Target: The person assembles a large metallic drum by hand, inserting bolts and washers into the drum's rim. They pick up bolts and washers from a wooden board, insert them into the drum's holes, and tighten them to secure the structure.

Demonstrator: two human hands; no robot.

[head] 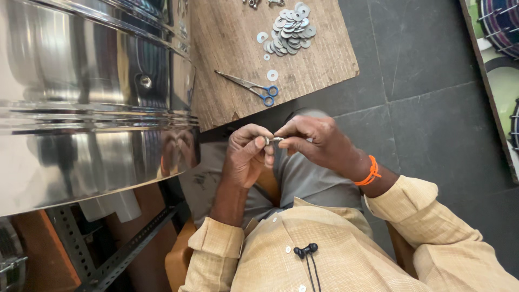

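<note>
My left hand and my right hand meet over my lap, fingertips pinched together on a small metal washer and screw. An orange band circles my right wrist. Both sleeves are light yellow. On the wooden board beyond my hands lies a pile of flat metal washers and, nearer me, blue-handled scissors. A single washer lies beside the scissors.
A large shiny steel drum fills the left side, resting on a slotted metal frame. Dark stone floor tiles lie to the right. Coloured round objects sit at the far right edge.
</note>
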